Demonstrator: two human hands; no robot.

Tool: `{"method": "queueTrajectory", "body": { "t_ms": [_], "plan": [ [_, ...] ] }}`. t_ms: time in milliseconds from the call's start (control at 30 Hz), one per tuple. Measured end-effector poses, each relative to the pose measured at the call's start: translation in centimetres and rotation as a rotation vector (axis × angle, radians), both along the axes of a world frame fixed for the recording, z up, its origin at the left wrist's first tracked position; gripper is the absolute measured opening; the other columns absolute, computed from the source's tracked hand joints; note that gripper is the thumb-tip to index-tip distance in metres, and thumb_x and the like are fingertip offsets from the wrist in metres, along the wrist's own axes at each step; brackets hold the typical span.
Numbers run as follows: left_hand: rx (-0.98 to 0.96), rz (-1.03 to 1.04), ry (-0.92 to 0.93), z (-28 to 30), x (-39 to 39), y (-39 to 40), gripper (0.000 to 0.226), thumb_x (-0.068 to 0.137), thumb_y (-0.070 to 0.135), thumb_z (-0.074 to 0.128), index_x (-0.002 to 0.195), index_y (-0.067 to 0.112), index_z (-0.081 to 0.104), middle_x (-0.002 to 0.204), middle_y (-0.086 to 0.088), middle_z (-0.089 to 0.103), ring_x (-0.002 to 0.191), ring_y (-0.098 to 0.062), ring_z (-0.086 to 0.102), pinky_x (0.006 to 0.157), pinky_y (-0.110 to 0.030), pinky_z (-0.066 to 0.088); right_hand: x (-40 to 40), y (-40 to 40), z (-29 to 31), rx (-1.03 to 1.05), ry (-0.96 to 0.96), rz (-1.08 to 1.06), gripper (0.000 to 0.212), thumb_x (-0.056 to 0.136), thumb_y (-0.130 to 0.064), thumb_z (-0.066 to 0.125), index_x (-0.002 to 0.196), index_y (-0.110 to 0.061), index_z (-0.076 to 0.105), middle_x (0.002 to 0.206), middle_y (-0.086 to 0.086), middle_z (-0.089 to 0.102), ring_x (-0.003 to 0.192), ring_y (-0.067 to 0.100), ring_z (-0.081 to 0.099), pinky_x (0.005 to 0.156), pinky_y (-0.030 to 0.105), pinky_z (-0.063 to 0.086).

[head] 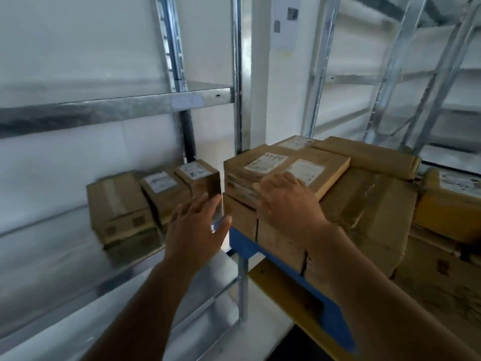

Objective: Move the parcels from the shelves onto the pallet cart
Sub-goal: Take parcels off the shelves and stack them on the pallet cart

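Note:
Three brown cardboard parcels stand on the metal shelf (59, 246) at the left: a larger one (118, 207), a middle one (165, 190) and a small one (199, 177), the last two with white labels. On the right a stack of parcels (364, 204) rests on the blue pallet cart (250, 246). A flat labelled parcel (309, 170) lies on top of the stack. My right hand (286, 204) rests on its near edge with the fingers spread. My left hand (197, 225) hovers with straight fingers between shelf and cart, holding nothing.
Galvanised shelf uprights (238, 74) rise between shelf and cart. An upper shelf board (117, 110) spans the left. More racking (390, 87) stands behind the cart. A yellow parcel (453, 204) sits at far right. A lower shelf level (130, 321) lies below.

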State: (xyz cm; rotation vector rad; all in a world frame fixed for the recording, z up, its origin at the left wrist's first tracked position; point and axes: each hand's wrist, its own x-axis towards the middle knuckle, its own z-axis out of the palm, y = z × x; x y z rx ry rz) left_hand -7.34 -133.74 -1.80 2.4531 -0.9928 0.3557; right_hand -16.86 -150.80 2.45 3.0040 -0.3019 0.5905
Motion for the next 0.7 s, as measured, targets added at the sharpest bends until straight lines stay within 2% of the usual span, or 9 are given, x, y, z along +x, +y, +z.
{"method": "queueTrajectory", "body": {
  "t_ms": [67,167,300,500,600,700],
  "plan": [
    [0.004,0.063,0.011,-1.0,0.4,2.5,0.051,0.091,0.049,0.042,0.135,0.023,0.043,0.138,-0.002,0.049,0.126,-0.022,0.044,0.103,-0.043,0.038,1.9,2.0,-1.1,0.026,0.023,0.077,0.04,0.093,-0.039,0.028,0.124,-0.027,0.05,0.128,0.0,0.05,0.122,0.021,0.039,0.102,0.039,0.034],
    [0.019,0.187,0.024,-2.4,1.1,5.9,0.051,0.09,0.049,0.047,0.135,0.025,0.043,0.137,0.0,0.05,0.124,-0.022,0.046,0.102,-0.04,0.04,4.7,4.7,-3.1,0.031,0.071,0.186,0.039,0.093,-0.034,0.029,0.124,-0.023,0.051,0.124,0.001,0.053,0.12,0.022,0.045,0.104,0.039,0.035],
    [0.041,0.284,0.045,-3.7,3.2,10.2,0.05,0.09,0.047,0.048,0.135,0.025,0.045,0.137,0.0,0.05,0.126,-0.021,0.044,0.103,-0.038,0.038,8.3,8.1,-4.9,0.172,0.053,0.257,0.027,0.095,-0.036,0.046,0.117,-0.023,0.053,0.118,0.0,0.058,0.111,0.017,0.053,0.093,0.031,0.041],
    [0.064,0.405,0.075,-5.1,7.4,16.2,0.055,0.091,0.046,0.049,0.14,0.022,0.04,0.143,-0.004,0.044,0.131,-0.023,0.037,0.106,-0.036,0.03,14.0,12.1,-7.2,0.186,0.127,0.338,0.037,0.096,-0.036,0.042,0.126,-0.017,0.05,0.125,0.005,0.056,0.118,0.02,0.048,0.096,0.032,0.037],
    [0.107,0.459,0.124,-6.0,10.1,18.6,0.059,0.092,0.052,0.04,0.144,0.024,0.032,0.149,-0.001,0.036,0.136,-0.021,0.031,0.109,-0.034,0.026,17.1,13.5,-8.1,0.183,0.149,0.333,0.037,0.098,-0.037,0.038,0.124,-0.015,0.05,0.12,0.005,0.058,0.11,0.019,0.05,0.085,0.027,0.035],
    [0.136,0.495,0.144,-6.9,13.0,20.4,0.06,0.092,0.055,0.036,0.145,0.027,0.028,0.149,0.0,0.035,0.136,-0.019,0.031,0.109,-0.033,0.025,20.3,14.7,-9.0,0.185,0.182,0.313,0.038,0.099,-0.036,0.036,0.124,-0.012,0.051,0.118,0.008,0.059,0.107,0.02,0.051,0.087,0.03,0.039]
  ]
}}
